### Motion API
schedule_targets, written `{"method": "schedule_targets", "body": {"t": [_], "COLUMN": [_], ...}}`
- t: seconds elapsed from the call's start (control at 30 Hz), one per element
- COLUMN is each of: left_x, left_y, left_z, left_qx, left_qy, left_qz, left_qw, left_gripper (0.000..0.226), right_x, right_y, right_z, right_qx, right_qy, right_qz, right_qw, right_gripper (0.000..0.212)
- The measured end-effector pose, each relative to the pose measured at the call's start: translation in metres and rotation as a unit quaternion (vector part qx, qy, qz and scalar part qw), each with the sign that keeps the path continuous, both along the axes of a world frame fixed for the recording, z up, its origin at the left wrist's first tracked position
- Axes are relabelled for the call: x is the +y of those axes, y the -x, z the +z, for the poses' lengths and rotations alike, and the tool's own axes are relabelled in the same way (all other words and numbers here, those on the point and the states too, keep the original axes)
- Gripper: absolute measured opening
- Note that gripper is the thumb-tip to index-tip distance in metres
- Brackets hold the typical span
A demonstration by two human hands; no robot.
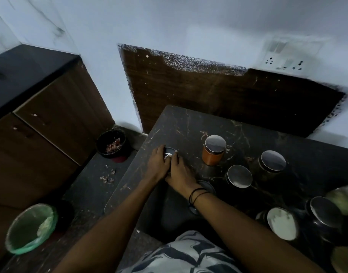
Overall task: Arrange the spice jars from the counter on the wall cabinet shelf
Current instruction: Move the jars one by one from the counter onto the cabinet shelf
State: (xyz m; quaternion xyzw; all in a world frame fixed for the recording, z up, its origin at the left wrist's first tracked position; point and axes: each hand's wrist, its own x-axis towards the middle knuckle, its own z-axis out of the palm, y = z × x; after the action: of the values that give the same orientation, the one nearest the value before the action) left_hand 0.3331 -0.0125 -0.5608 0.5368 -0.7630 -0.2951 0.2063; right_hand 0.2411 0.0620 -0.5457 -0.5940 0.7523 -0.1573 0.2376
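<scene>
- Steel-lidded small jar: dark, at the left part of the tabletop, close to its left edge; mostly covered, so its contents cannot be told.
- Left hand: fingers curled round the small jar's left side, touching it.
- Right hand: fingers closed against the small jar's right side and lid; a black band sits on the wrist. Both hands appear to grip the one jar between them.
- Orange jar: upright, steel lid, just right of the hands, apart from them.
- Dark jars: one in front of the orange jar, one further right, more at the near right corner; all upright, lids on.
- Loose lid: seems to lie flat under the right wrist; partly hidden.
- Bins: a green-lined bin and a black pot on the floor left of the tabletop.
- Wall cabinet shelf: not in view.
- Risk, judged: the small jar stands near the edge, so a slipped grip on lifting could send it to the floor; the right forearm, swinging right, could knock the orange jar or drag the loose lid; dim light makes lid seating hard to check, so an unsealed lid could spill spice.
</scene>
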Motion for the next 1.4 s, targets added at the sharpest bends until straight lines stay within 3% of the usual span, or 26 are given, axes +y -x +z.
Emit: {"method": "schedule_targets", "body": {"t": [0.1,0.23,0.33,0.47,0.6,0.7,0.8,0.87,0.93,1.0,1.07,1.23,1.4], "left_x": [0.000,0.003,0.002,-0.001,-0.002,-0.005,-0.002,0.006,0.014,0.021,0.023,0.017,-0.006], "left_y": [0.002,0.004,0.006,0.005,0.007,0.006,0.008,0.012,0.017,0.020,0.022,0.030,0.040], "left_z": [0.005,0.023,0.041,0.059,0.072,0.076,0.079,0.080,0.080,0.080,0.082,0.105,0.151], "left_qx": [0.043,0.140,0.234,0.312,0.371,0.394,0.415,0.445,0.473,0.491,0.496,0.515,0.545], "left_qy": [-0.003,-0.020,-0.056,-0.080,-0.090,-0.138,-0.192,-0.232,-0.262,-0.274,-0.274,-0.264,-0.220], "left_qz": [0.026,0.068,0.082,0.068,0.036,0.030,0.021,0.023,0.042,0.066,0.073,0.068,0.035], "left_qw": [0.999,0.988,0.967,0.944,0.923,0.908,0.889,0.865,0.840,0.824,0.821,0.813,0.809], "left_gripper": [0.039,0.019,0.028,0.043,0.035,0.027,0.028,0.044,0.060,0.055,0.052,0.064,0.045], "right_x": [-0.006,-0.014,-0.018,-0.025,-0.031,-0.030,-0.027,-0.022,-0.018,-0.015,-0.013,-0.021,-0.043], "right_y": [0.001,0.017,0.034,0.055,0.066,0.067,0.063,0.056,0.052,0.050,0.049,0.053,0.065], "right_z": [0.003,0.020,0.038,0.065,0.076,0.073,0.065,0.064,0.064,0.064,0.069,0.089,0.136], "right_qx": [0.020,-0.043,-0.122,-0.251,-0.425,-0.506,-0.627,-0.686,-0.710,-0.726,-0.727,-0.702,-0.685], "right_qy": [0.032,0.139,0.250,0.282,0.266,0.237,0.174,0.119,0.091,0.092,0.095,0.132,0.193], "right_qz": [-0.020,-0.038,-0.049,-0.058,-0.116,-0.163,-0.184,-0.204,-0.230,-0.247,-0.257,-0.221,-0.150], "right_qw": [0.999,0.989,0.959,0.924,0.857,0.813,0.737,0.688,0.659,0.635,0.629,0.664,0.686], "right_gripper": [0.097,0.101,0.090,0.073,0.046,0.031,0.040,0.057,0.068,0.069,0.067,0.057,0.043]}}
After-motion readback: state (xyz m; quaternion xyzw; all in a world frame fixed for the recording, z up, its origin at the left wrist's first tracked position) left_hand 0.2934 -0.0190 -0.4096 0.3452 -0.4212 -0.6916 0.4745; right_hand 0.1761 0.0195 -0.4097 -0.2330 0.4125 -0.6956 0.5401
